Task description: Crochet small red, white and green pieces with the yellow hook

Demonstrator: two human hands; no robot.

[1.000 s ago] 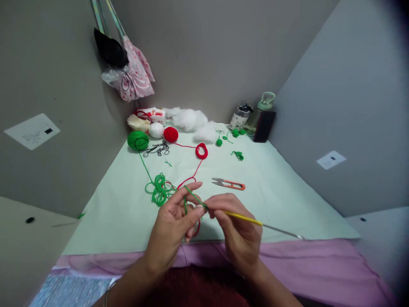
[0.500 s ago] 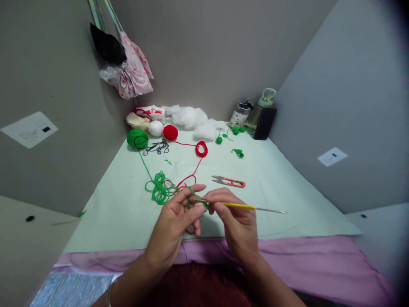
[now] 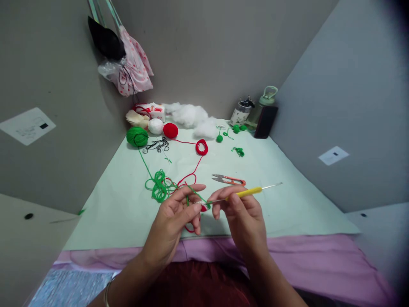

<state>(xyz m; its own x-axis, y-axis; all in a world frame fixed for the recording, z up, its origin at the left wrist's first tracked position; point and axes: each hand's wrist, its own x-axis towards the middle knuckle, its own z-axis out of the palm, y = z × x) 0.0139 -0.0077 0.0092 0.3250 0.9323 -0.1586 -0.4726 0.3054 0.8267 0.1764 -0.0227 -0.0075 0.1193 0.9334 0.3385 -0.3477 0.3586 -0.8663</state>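
Between thumb and fingers, my left hand (image 3: 177, 215) pinches a small crochet piece (image 3: 203, 207) in red and green, partly hidden by the thumb. Green yarn (image 3: 193, 190) runs over the raised left index finger down to the piece. My right hand (image 3: 244, 217) is closed round the yellow handle of a crochet hook (image 3: 249, 192). The hook's thin metal tip reaches left to the piece, at the green yarn. A loop of red yarn (image 3: 189, 230) hangs below my left fingers. Loose green yarn (image 3: 159, 186) lies tangled just beyond the left hand.
Orange-handled thread snips (image 3: 229, 179) lie beyond my right hand. Farther back are a green yarn ball (image 3: 137, 136), a red yarn ball (image 3: 170, 130), a red yarn coil (image 3: 201, 147) and white stuffing (image 3: 190, 116). A bottle (image 3: 266, 100) and a dark phone (image 3: 266, 122) stand at the back right.
My right hand has shifted slightly right, and the crochet hook's rear end has tipped upward. More of the red and green piece shows now. The left hand stays nearly in place.
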